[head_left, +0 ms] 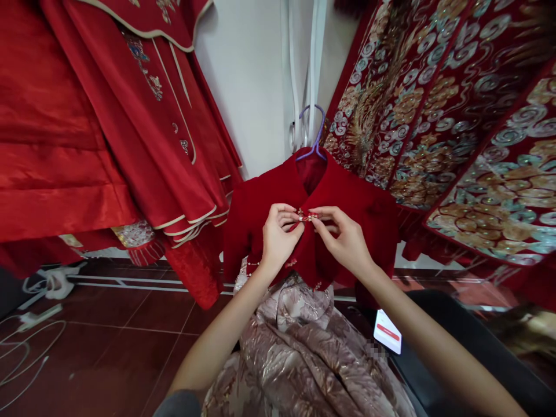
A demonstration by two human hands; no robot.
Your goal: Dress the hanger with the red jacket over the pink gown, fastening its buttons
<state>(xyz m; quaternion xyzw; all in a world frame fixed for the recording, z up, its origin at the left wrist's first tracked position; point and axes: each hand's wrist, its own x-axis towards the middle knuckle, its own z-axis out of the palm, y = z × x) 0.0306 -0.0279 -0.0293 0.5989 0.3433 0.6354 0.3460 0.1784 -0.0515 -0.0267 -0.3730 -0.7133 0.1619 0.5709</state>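
Observation:
A dark red short jacket [356, 200] hangs in front of me on a purple hanger [319, 136]. At its front, just under the collar, sits a small ornamental clasp [304, 218] in red and gold with pearl-like beads. My left hand [281, 231] pinches the clasp's left side between thumb and fingers. From the other side, my right hand [339, 234] pinches its right part. Both hands nearly meet over the jacket's front opening. Whether the two halves are joined cannot be made out. Below the jacket hangs a shiny mauve-and-silver patterned skirt [295, 347].
Red garments with pale piping [152, 116] hang on the left. Heavily embroidered red garments [434, 116] hang on the right. A lit phone [388, 331] lies on a black surface [460, 341] at lower right. White cables [32, 353] trail over the tiled floor [125, 347].

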